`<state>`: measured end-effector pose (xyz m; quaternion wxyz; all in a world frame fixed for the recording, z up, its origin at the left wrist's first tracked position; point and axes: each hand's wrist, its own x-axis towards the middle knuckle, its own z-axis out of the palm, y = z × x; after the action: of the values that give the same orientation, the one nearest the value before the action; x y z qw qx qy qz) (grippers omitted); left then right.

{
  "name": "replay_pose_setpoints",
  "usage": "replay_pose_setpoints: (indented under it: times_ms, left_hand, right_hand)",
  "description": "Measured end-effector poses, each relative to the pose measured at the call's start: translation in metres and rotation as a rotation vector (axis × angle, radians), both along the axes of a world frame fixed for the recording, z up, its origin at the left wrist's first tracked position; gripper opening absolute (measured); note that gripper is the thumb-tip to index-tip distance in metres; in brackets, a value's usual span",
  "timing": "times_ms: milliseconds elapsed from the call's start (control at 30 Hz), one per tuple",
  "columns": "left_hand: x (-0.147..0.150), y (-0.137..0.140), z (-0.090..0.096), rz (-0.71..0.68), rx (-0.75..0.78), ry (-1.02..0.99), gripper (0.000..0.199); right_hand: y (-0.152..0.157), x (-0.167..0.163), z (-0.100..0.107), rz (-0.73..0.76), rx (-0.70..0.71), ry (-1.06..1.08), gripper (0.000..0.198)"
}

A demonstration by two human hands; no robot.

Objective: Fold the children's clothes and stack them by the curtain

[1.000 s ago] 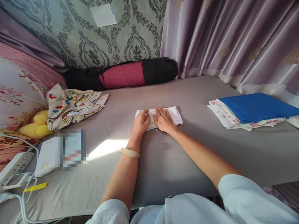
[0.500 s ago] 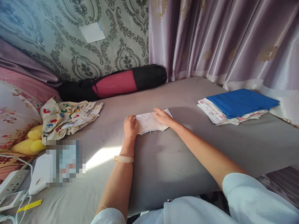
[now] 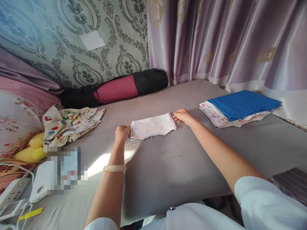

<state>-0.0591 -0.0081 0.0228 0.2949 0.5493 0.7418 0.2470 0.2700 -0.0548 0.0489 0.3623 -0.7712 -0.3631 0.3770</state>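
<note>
A small white printed garment (image 3: 153, 125) lies flat on the bed, folded, with a curved lower edge and loose threads hanging from it. My left hand (image 3: 122, 133), with a pale bangle on the wrist, pinches its left edge. At the opposite end, my right hand (image 3: 184, 116) has its fingers closed at the upper right edge, where the fabric is bunched in a narrow fold. The exact grip of the right fingertips is small in view.
A stack of folded cloths (image 3: 242, 105), blue on top, sits to the right. On the left are a crumpled patterned garment (image 3: 72, 123), a yellow plush (image 3: 33, 150) and a power strip (image 3: 15, 190) with cables. A black and pink roll bag (image 3: 117, 89) lies along the wall.
My hands have moved apart, from lying on the garment to its left and right ends. More of its printed surface shows, and its right end has a bunched fold.
</note>
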Motion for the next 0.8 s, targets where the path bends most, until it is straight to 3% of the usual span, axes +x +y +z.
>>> replay_pose_setpoints:
  times_ms: [233, 467, 800]
  left_hand:
    - [-0.003, 0.009, -0.004, 0.013, -0.049, -0.149, 0.019]
    - [0.01, 0.006, 0.006, 0.016, -0.128, -0.257, 0.031]
    - [0.013, -0.003, 0.021, -0.012, -0.151, -0.31, 0.022]
  right_hand:
    - [0.008, -0.004, -0.002, 0.03, -0.043, -0.026, 0.011]
    - [0.01, -0.006, -0.003, 0.068, -0.113, -0.037, 0.03]
    - [-0.003, -0.007, 0.008, 0.177, -0.181, -0.038, 0.046]
